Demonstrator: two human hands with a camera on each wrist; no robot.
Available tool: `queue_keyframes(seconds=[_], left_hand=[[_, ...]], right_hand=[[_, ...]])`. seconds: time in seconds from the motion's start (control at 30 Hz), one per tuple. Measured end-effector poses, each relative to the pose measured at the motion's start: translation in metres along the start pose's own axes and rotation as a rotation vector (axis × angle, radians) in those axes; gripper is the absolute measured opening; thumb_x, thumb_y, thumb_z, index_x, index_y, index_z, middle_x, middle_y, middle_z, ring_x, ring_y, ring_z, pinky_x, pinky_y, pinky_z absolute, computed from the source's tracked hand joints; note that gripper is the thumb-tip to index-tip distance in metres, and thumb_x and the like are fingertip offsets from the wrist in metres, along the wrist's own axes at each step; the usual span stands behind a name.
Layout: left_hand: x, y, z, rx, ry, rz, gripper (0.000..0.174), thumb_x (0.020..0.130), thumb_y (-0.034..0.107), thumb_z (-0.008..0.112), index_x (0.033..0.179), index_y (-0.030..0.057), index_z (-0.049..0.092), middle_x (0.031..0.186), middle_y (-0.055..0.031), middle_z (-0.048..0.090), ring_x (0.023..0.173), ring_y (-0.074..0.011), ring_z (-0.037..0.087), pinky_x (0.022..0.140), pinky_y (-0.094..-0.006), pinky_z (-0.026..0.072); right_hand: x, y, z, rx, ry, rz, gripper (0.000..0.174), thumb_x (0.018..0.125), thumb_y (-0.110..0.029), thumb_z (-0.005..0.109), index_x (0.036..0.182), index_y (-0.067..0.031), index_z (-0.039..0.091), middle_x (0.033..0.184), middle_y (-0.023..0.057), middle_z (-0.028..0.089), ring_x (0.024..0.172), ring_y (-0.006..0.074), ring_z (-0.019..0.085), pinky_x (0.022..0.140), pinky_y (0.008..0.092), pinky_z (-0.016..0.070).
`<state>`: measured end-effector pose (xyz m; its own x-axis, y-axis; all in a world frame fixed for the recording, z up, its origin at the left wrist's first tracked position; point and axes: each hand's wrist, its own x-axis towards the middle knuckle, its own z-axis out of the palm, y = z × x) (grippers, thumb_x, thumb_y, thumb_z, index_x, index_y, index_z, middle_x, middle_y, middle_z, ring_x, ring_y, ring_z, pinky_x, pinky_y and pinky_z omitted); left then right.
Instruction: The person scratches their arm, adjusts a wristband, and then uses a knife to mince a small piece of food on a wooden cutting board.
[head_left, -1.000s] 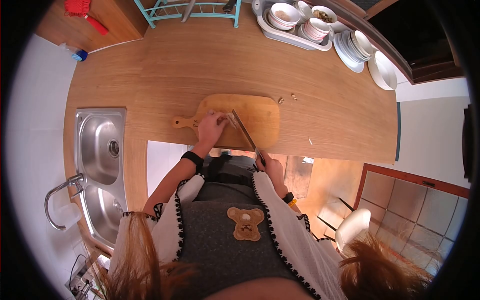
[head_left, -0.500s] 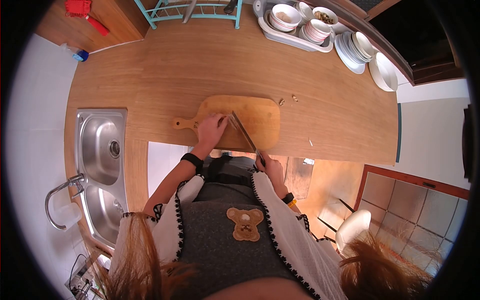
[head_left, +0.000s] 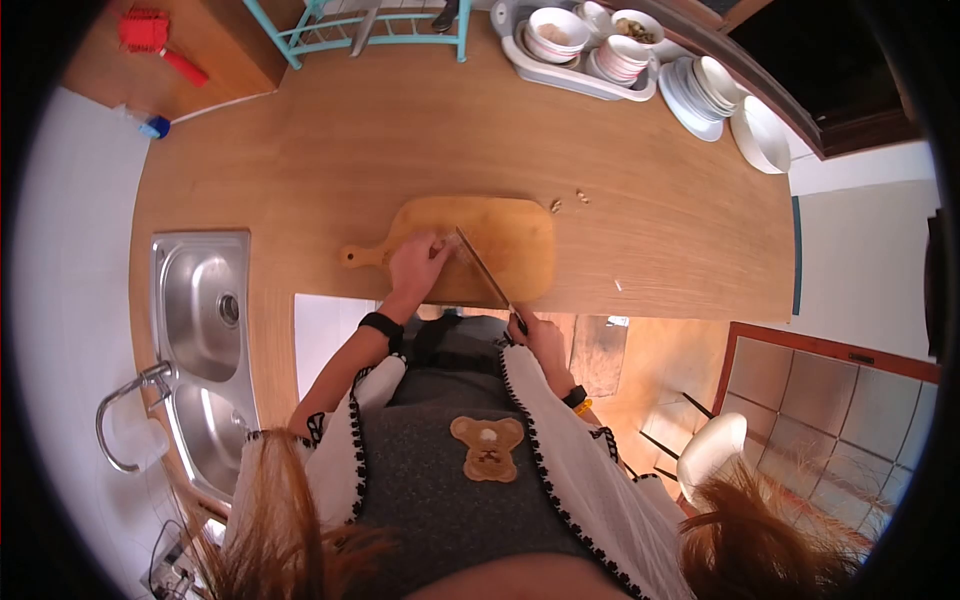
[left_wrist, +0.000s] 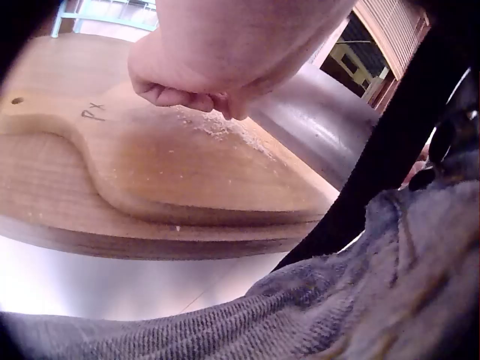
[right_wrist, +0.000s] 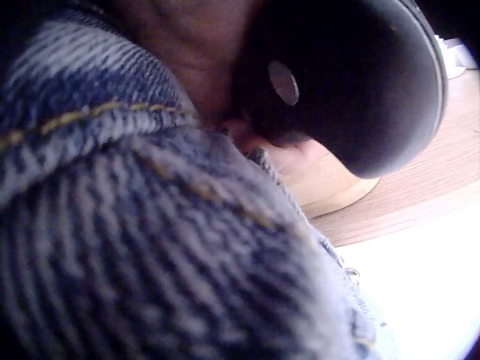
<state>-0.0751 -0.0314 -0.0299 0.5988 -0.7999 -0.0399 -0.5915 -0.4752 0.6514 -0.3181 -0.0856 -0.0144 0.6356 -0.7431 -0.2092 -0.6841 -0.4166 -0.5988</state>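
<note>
On the wooden cutting board [head_left: 520,220], my left hand [head_left: 418,268] lies with curled fingers beside a knife's blade. Its fingertips hold down pale food [head_left: 456,244], partly hidden behind them. From the left wrist, fine pale crumbs [left_wrist: 214,127] show on the board below the fingertips, with the broad steel blade [left_wrist: 315,112] right beside them. My right hand [head_left: 543,342] grips the dark handle of the knife [head_left: 483,272] at the board's front edge. The blade slants across the board, tip toward the far side. The black handle [right_wrist: 337,82] fills much of the right wrist view.
Small brown pieces [head_left: 557,206] lie right of the board, and a white scrap [head_left: 618,285] sits nearer the counter's front edge. At the back are a tub of bowls [head_left: 590,80], stacked plates [head_left: 690,100] and a turquoise rack [head_left: 380,40]. A double sink [head_left: 205,290] is at left.
The head view has tilted slightly, shifting the counter in the picture. Both hands and the knife keep nearly the same places on the board, and less of the pale food shows beside the blade.
</note>
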Motion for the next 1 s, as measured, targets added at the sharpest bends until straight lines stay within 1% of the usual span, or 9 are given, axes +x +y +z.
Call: queue_keyframes(seconds=[0.07, 0.17, 0.23, 0.37, 0.57, 0.67, 0.77, 0.87, 1.0], left_hand=[[0.006, 0.005, 0.0, 0.044, -0.014, 0.027, 0.024, 0.081, 0.028, 0.064, 0.072, 0.0063, 0.056, 0.074, -0.0084, 0.058, 0.073, -0.0286, 0.058, 0.061, -0.0385, 0.0445], [0.004, 0.011, 0.001, 0.061, -0.048, -0.037, 0.022, 0.082, 0.027, 0.063, 0.075, 0.0065, 0.059, 0.075, -0.0094, 0.059, 0.073, -0.0296, 0.058, 0.062, -0.0376, 0.0451], [0.003, 0.013, 0.001, -0.183, 0.077, 0.022, 0.02, 0.086, 0.026, 0.06, 0.082, 0.0065, 0.061, 0.079, -0.0114, 0.06, 0.074, -0.0308, 0.059, 0.063, -0.0365, 0.0459], [-0.001, -0.001, 0.007, -0.027, 0.044, 0.122, 0.021, 0.085, 0.027, 0.06, 0.086, 0.0065, 0.062, 0.081, -0.0114, 0.064, 0.075, -0.0316, 0.061, 0.063, -0.0397, 0.0469], [0.0, 0.018, -0.008, 0.033, -0.155, -0.061, 0.024, 0.085, 0.032, 0.059, 0.086, 0.0074, 0.062, 0.082, -0.0118, 0.064, 0.073, -0.0315, 0.061, 0.062, -0.0398, 0.0474], [-0.002, 0.017, 0.001, -0.104, 0.017, 0.037, 0.023, 0.086, 0.031, 0.058, 0.086, 0.009, 0.062, 0.077, -0.0113, 0.064, 0.073, -0.0303, 0.062, 0.061, -0.0392, 0.0474], [-0.003, 0.011, 0.008, -0.109, 0.055, 0.035, 0.023, 0.087, 0.032, 0.056, 0.085, 0.01, 0.063, 0.074, -0.0108, 0.063, 0.072, -0.0297, 0.062, 0.061, -0.0394, 0.0471], [-0.004, 0.013, -0.001, -0.018, -0.054, 0.024, 0.02, 0.087, 0.03, 0.056, 0.087, 0.0105, 0.062, 0.074, -0.0114, 0.063, 0.072, -0.0305, 0.062, 0.061, -0.0405, 0.0469], [-0.002, 0.009, 0.001, 0.013, -0.065, -0.01, 0.018, 0.086, 0.027, 0.057, 0.088, 0.0098, 0.061, 0.075, -0.0121, 0.063, 0.073, -0.0325, 0.061, 0.061, -0.0416, 0.0467]], right_hand=[[0.002, 0.005, 0.002, -0.034, 0.022, 0.026, 0.026, 0.086, -0.027, 0.056, 0.109, -0.0168, 0.058, 0.062, 0.0202, 0.059, 0.059, 0.0385, 0.06, 0.053, 0.0469, 0.0464], [0.002, 0.009, 0.003, -0.011, 0.066, 0.031, 0.024, 0.085, -0.027, 0.057, 0.107, -0.0158, 0.058, 0.059, 0.0159, 0.059, 0.054, 0.0352, 0.06, 0.049, 0.0438, 0.0474], [0.003, 0.01, 0.005, -0.007, 0.097, 0.026, 0.024, 0.085, -0.026, 0.057, 0.106, -0.0156, 0.059, 0.057, 0.0149, 0.059, 0.053, 0.0341, 0.06, 0.049, 0.043, 0.0475], [0.003, 0.014, 0.007, -0.021, 0.101, -0.009, 0.023, 0.084, -0.025, 0.058, 0.105, -0.0158, 0.059, 0.055, 0.0135, 0.058, 0.052, 0.0327, 0.061, 0.048, 0.0418, 0.0475], [0.004, 0.012, 0.007, -0.022, 0.127, -0.03, 0.022, 0.084, -0.025, 0.056, 0.103, -0.0158, 0.06, 0.053, 0.0152, 0.056, 0.05, 0.034, 0.059, 0.046, 0.0449, 0.0468], [0.003, 0.013, 0.009, -0.02, 0.134, -0.036, 0.022, 0.084, -0.026, 0.055, 0.104, -0.016, 0.06, 0.054, 0.0154, 0.057, 0.051, 0.0338, 0.059, 0.047, 0.0448, 0.0475], [0.003, 0.014, 0.009, -0.075, 0.111, -0.025, 0.023, 0.085, -0.027, 0.055, 0.104, -0.0167, 0.06, 0.055, 0.0152, 0.058, 0.052, 0.0339, 0.06, 0.048, 0.0445, 0.0483], [0.002, 0.011, 0.008, -0.094, 0.107, 0.012, 0.023, 0.084, -0.028, 0.055, 0.104, -0.0173, 0.061, 0.056, 0.0147, 0.059, 0.053, 0.034, 0.06, 0.048, 0.0446, 0.0488], [0.003, 0.012, 0.009, -0.073, 0.102, 0.012, 0.023, 0.084, -0.029, 0.056, 0.103, -0.0173, 0.061, 0.057, 0.0147, 0.059, 0.053, 0.0341, 0.06, 0.048, 0.0451, 0.0488]])
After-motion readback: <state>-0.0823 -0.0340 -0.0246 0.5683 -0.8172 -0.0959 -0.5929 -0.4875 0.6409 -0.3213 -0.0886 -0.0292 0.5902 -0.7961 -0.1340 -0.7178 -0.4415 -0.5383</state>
